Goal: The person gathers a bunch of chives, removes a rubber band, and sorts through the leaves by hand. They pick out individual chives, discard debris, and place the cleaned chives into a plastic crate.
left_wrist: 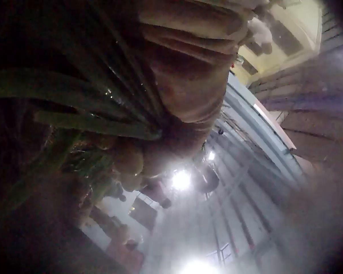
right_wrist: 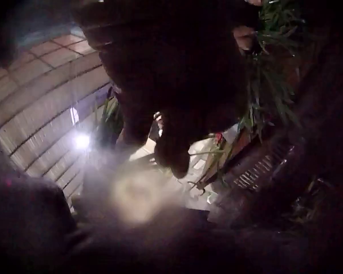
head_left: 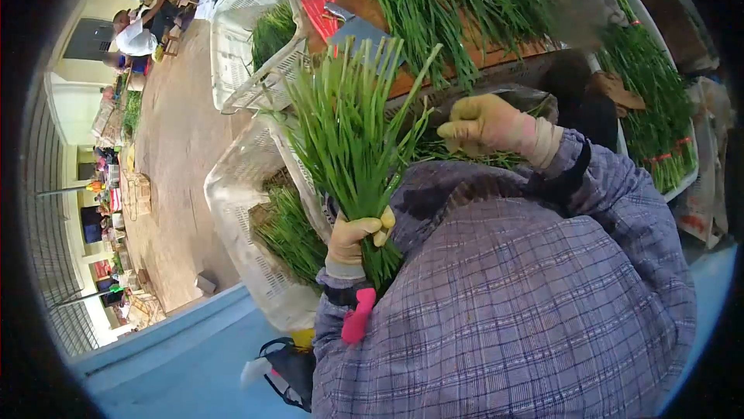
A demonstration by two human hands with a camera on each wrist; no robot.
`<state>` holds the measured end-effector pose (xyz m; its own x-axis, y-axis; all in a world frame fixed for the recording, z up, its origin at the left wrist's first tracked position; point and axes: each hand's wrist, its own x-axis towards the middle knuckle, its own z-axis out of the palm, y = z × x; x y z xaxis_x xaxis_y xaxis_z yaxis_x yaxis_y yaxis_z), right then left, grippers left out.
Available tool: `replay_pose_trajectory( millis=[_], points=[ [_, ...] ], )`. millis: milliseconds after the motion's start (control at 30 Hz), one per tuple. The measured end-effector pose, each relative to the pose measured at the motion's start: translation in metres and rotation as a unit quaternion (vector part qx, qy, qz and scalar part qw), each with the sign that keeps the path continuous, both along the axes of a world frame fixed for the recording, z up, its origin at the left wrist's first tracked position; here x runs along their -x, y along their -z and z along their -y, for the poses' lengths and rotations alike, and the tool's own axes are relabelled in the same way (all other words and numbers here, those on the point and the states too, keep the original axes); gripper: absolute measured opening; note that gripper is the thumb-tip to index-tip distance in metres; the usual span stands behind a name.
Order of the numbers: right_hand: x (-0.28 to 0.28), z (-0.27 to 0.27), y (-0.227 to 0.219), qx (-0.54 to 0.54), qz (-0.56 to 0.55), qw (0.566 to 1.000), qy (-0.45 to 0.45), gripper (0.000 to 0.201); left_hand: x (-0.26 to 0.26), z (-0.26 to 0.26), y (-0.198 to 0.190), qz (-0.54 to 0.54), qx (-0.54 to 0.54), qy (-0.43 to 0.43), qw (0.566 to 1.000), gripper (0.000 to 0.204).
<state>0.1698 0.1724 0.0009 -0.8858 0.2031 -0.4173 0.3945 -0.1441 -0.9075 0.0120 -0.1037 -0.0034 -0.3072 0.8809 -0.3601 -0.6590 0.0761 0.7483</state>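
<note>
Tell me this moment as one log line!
left hand: grips green bunch | right hand: beside bunch | white crate: greens inside

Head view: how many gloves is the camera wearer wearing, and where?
2: one on the left hand, which grips the green bundle; one on the right hand, apart from the bundle. Neither is hidden.

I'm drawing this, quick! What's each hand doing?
Left hand: holding a bundle of green stalks.
Right hand: partly curled; can't tell whether it's holding anything.
</note>
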Motion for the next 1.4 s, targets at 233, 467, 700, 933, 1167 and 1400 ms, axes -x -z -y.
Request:
replay_pose_trajectory(
  millis=[233, 467, 700, 933, 1167, 1400],
  points=[
    [0.001, 0.023, -0.045, 0.017, -0.023, 1.000, -0.001, 0.028, 0.008, -0.002, 0.001, -0.017, 0.030, 0.058, 0.998, 0.041],
    [0.040, 0.018, -0.073, -0.048, -0.152, 0.982, 0.101, 0.034, 0.002, -0.007, -0.005, -0.021, 0.050, 0.066, 0.996, 0.041],
    [0.058, 0.024, -0.071, 0.013, -0.140, 0.986, 0.087, 0.023, -0.007, -0.013, -0.018, -0.095, 0.090, 0.071, 0.989, 0.038],
    [0.059, 0.007, -0.076, 0.031, -0.148, 0.977, 0.149, 0.023, 0.001, -0.006, -0.008, -0.067, 0.075, 0.092, 0.991, 0.041],
    [0.035, -0.053, -0.093, 0.068, -0.341, 0.908, 0.233, 0.024, 0.001, -0.004, -0.005, -0.052, 0.062, 0.079, 0.994, 0.041],
    [0.049, 0.012, -0.096, 0.015, -0.178, 0.974, 0.138, 0.026, -0.001, -0.004, -0.001, -0.054, 0.075, 0.073, 0.993, 0.036]
  ],
)
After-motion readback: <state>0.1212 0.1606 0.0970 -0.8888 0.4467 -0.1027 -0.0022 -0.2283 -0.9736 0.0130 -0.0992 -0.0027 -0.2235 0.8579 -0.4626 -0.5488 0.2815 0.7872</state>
